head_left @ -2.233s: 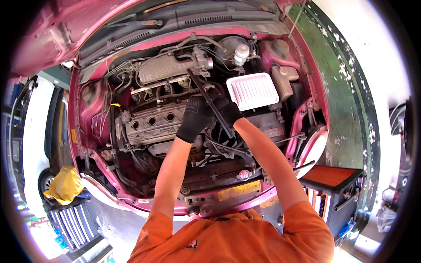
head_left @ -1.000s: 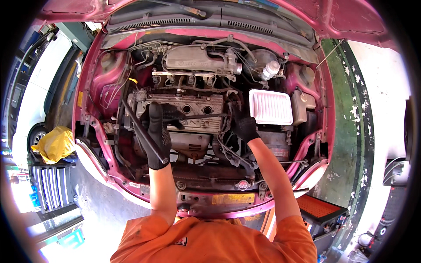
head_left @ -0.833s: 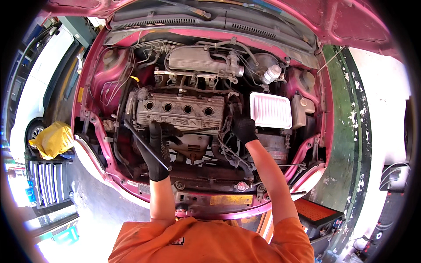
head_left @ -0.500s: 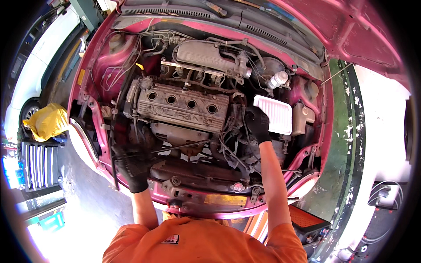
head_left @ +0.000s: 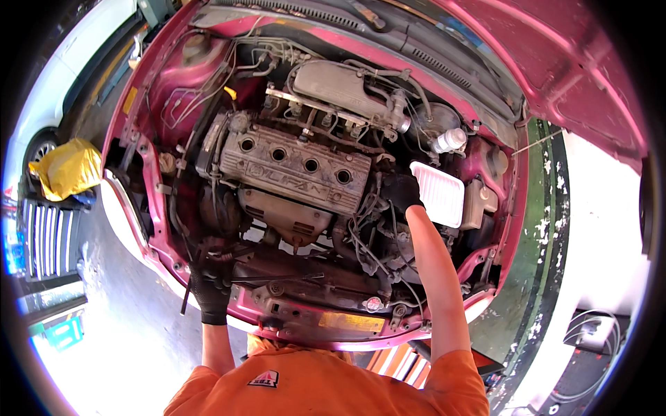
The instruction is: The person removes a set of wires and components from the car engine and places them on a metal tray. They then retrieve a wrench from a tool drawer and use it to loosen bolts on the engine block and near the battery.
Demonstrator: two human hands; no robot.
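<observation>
My left hand, in a black glove, is closed around a long dark tool made of thin bars, which looks like a T-handle wrench. Its shaft reaches right over the front of the engine bay; another bar end sticks out below my hand. My right hand, also gloved, is beside the end of the engine, left of a white pleated air filter. Its fingers are partly hidden and look closed on a dark cable hanging toward the front. The valve cover has several round open holes along its top.
A bundle of dark wires lies below my right hand. The raised red hood is at upper right, held by a thin rod. A radiator cap sits near the front edge. A yellow bag is at far left.
My left hand has moved down toward the front edge, taking the tool with it. My right hand has shifted slightly lower, and a cable now hangs from it. The view has tilted.
</observation>
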